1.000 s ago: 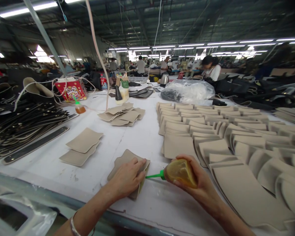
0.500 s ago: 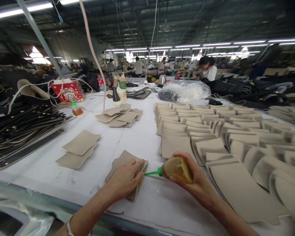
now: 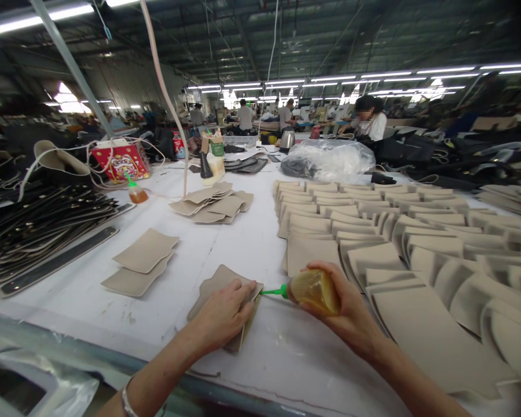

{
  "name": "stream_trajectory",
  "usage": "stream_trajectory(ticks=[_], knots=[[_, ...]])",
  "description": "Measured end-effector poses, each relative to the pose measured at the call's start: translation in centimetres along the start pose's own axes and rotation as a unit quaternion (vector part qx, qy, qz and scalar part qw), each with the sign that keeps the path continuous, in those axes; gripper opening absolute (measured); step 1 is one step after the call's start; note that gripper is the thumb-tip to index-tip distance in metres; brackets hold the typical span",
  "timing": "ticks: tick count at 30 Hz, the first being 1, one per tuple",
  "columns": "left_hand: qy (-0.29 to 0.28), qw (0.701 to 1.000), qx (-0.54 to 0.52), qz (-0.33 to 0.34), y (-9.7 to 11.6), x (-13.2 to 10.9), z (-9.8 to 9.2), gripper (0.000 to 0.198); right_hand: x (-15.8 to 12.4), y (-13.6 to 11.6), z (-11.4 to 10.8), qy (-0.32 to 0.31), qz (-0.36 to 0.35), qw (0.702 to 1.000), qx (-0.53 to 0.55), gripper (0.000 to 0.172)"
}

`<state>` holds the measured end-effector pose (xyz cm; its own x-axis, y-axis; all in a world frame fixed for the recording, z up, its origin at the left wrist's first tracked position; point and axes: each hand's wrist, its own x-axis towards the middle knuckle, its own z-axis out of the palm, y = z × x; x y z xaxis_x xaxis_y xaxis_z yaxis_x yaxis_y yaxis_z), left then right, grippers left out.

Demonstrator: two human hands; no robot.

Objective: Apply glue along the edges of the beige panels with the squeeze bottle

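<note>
My left hand (image 3: 226, 310) lies flat on a beige sheet piece (image 3: 217, 278) near the table's front edge, its fingers stretched across the top and pressing it down. Under the right side of that piece shows a glossy yellowish-green edge (image 3: 248, 330). My right hand (image 3: 347, 307) is wrapped round a squeeze bottle (image 3: 315, 292) of amber liquid, tipped on its side. Its green nozzle (image 3: 273, 291) points left, with the tip at the piece's right corner; whether it touches cannot be made out. The fingers' far side on the bottle is hidden.
Two beige pieces (image 3: 145, 252) lie to the left, and a loose pile (image 3: 219, 202) lies farther back. Rows of beige pieces (image 3: 417, 313) cover the right side. Black strips (image 3: 39, 231) are heaped at left. A second bottle (image 3: 138, 194) stands by a red box (image 3: 119, 161).
The nozzle tip has shifted slightly up and right along the piece's edge, and the bottle is more level. My left hand stays on the piece.
</note>
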<state>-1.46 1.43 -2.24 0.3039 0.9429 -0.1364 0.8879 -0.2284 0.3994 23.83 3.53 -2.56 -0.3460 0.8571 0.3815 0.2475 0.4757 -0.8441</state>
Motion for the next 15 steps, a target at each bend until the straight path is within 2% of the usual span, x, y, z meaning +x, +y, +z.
stream_trajectory(ticks=[3, 7, 12, 15], knots=[[0.001, 1.000, -0.001, 0.001, -0.1, 0.0, 0.1, 0.043, -0.2, -0.2, 0.0, -0.005, -0.003, 1.000, -0.003, 0.042], [0.005, 1.000, 0.003, -0.002, -0.1, 0.0, 0.1, 0.043, -0.7, -0.7, 0.3, -0.032, 0.039, 0.998, 0.041, 0.045], [-0.003, 1.000, 0.001, -0.006, 0.0, 0.0, -0.1, 0.044, -0.2, -0.1, 0.6, 0.058, 0.027, 0.998, -0.006, 0.045], [-0.006, 1.000, -0.001, -0.008, -0.1, 0.0, -0.1, 0.045, -0.5, 0.2, 1.0, 0.057, 0.027, 0.998, -0.021, 0.045]])
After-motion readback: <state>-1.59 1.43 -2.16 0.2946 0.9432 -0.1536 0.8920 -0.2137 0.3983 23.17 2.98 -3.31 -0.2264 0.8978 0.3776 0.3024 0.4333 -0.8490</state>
